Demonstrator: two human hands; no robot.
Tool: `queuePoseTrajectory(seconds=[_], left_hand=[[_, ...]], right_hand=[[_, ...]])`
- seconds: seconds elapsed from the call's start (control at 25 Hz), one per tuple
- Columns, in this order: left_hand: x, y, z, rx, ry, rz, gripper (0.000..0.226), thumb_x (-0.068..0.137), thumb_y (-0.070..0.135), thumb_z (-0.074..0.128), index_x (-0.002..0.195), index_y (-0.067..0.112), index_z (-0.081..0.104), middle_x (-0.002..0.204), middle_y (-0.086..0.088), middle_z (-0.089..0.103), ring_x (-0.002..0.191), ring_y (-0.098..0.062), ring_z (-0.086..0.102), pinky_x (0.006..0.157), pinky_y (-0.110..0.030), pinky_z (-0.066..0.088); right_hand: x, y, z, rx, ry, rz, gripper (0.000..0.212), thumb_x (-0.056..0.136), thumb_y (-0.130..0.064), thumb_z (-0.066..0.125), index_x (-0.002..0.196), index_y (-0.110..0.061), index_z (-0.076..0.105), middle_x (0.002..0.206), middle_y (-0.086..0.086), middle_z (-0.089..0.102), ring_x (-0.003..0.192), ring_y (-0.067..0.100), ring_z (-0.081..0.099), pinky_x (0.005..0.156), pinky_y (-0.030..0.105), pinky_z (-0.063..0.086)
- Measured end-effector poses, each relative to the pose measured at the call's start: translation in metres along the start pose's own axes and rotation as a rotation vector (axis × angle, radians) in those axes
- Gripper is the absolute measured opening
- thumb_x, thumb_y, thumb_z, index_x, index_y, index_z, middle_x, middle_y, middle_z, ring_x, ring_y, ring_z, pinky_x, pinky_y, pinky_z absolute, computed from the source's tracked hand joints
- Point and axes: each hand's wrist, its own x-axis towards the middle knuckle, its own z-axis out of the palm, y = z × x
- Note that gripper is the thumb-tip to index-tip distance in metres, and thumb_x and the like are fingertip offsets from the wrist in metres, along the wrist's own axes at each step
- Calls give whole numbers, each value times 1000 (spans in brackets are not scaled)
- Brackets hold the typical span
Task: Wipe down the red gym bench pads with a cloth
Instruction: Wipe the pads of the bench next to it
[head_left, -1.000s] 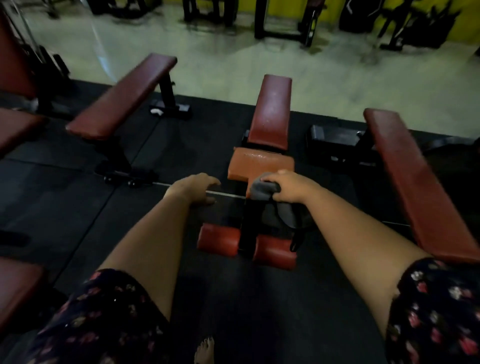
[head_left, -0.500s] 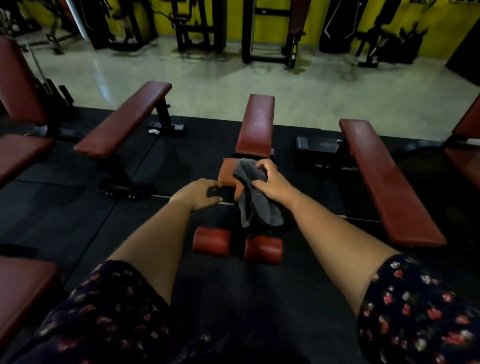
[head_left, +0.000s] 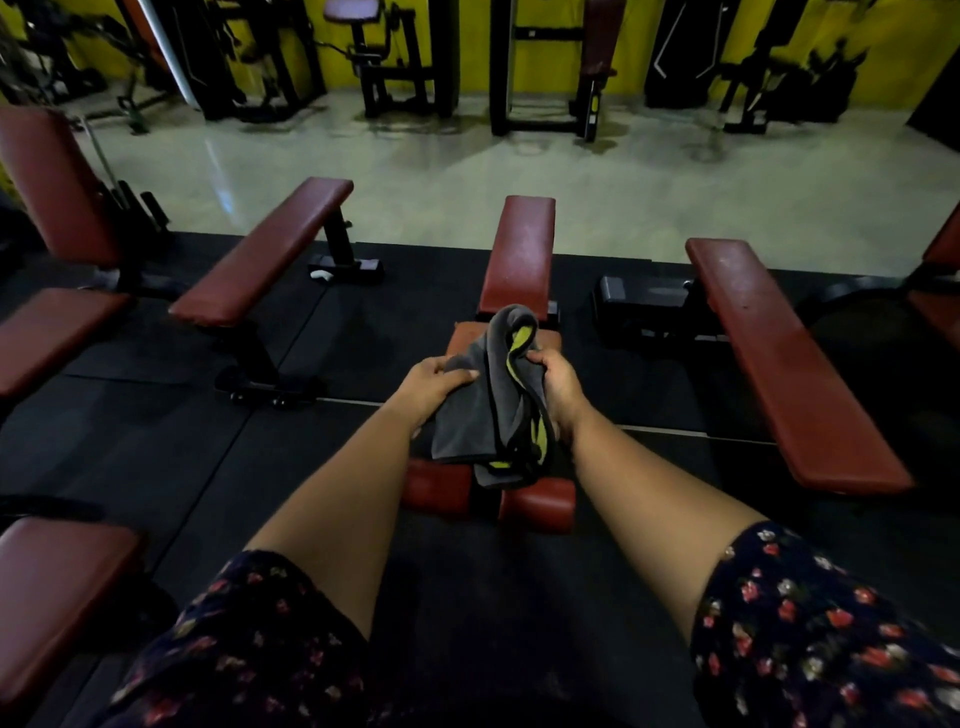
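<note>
A grey cloth (head_left: 488, 410) with a yellow-green edge hangs bunched between both hands, above the middle bench. My left hand (head_left: 431, 384) grips its left side, thumb on top. My right hand (head_left: 553, 382) grips its right fold. Behind the cloth, the middle bench's long red back pad (head_left: 519, 254) runs away from me, and its orange-red seat pad (head_left: 460, 338) shows only at the edges. Two red roller pads (head_left: 540, 512) sit low at the bench's near end, partly covered by the cloth.
Flat red benches stand on the black rubber floor at left (head_left: 265, 254) and right (head_left: 779, 358). More red pads sit at the far left (head_left: 52, 182), lower left (head_left: 57, 587) and right edge. Black gym machines (head_left: 395, 57) line the yellow back wall beyond a pale floor.
The cloth has been lifted off the seat pad. My left hand moved right and took hold of it, so both hands now hold it. The view has tilted up.
</note>
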Motion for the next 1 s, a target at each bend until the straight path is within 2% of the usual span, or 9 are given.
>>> queuePoseTrajectory(seconds=[0.12,0.2,0.28,0.36,0.44,0.56,0.72,0.8,1.0], left_hand=[[5,-1,-11,-9,94,-24,5,89,14,66,93,14,68,98,-10,72,98,-24,67,92,-39,55],[16,-6,-27,50,134,-12,10,86,20,68,96,17,69,98,-7,72,96,-21,67,92,-40,54],[24,-5,-44,38,167,-25,3,87,20,68,89,23,67,94,-4,70,93,-19,66,90,-38,54],[32,-6,-67,-2,185,-18,10,89,18,67,85,26,63,92,-1,68,91,-17,64,87,-36,53],[42,-8,-92,-37,220,-14,9,88,17,68,90,24,62,96,-3,68,92,-17,64,86,-34,53],[68,-11,-145,-129,231,-61,16,86,20,68,101,16,66,104,-10,70,100,-26,66,81,-36,55],[106,2,-191,-337,235,-137,16,85,36,65,86,20,67,78,1,66,74,-20,63,60,-30,50],[126,6,-210,-409,326,-85,12,93,22,63,105,23,63,94,5,65,80,-9,61,66,-25,47],[162,9,-254,-367,261,-46,57,91,-5,57,138,25,46,120,6,58,101,-7,60,81,-25,46]], right_hand=[[17,4,4,-63,22,-7,62,89,-66,46,101,-10,70,98,16,72,91,28,69,93,40,50],[34,11,16,-251,23,-20,86,62,-82,65,117,-16,66,109,12,71,101,27,67,99,44,48],[52,21,32,-440,9,-128,78,62,-61,81,124,-18,61,113,8,70,105,24,66,100,45,48],[69,30,55,-523,63,-247,53,76,-28,80,124,-15,59,110,6,69,101,21,66,93,39,52],[83,31,75,-497,142,-299,37,81,-15,74,117,-10,63,102,5,70,95,22,66,81,31,52],[115,32,107,-507,205,-279,23,81,-10,71,104,-5,67,87,5,69,83,20,66,69,28,53],[154,31,140,-523,205,-236,28,77,-14,68,104,-11,67,98,11,71,92,27,68,86,47,56],[168,31,151,-515,220,-286,40,80,-9,66,119,-15,58,107,8,67,98,24,65,89,43,55],[193,36,169,-485,221,-306,45,85,-5,65,122,-25,49,110,4,62,103,23,61,86,37,54]])
